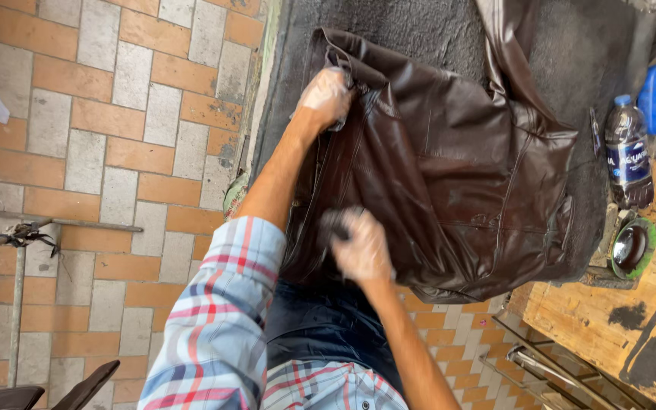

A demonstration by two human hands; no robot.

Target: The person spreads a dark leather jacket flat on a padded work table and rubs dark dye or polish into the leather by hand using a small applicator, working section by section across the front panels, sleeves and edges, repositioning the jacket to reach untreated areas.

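Leather bunched tight in the left hand (326, 97), which pins the dark brown leather jacket (449, 167) on the black mat (419, 30); right hand (362, 247) clenched round a blurred dark object, rubbing nearer. Soft, heavy, slippery — best gripped at seams. Plastic bottle (628, 152) far right.

We note a dark, rough-surfaced work table (449, 30) as the carrying surface, with a dark brown leather jacket (449, 167) spread flat across most of it and overhanging the table's edge toward the person. Taking the jacket as our landmark, beyond its far right side a plastic bottle with a blue cap and dark contents (628, 152) lies near the table's edge, and just below that bottle we record a round open tin with a green rim and dark contents (632, 248). Whether the bottle and tin rest on the table itself or on the adjoining stained wooden bench (632, 326) we cannot tell.
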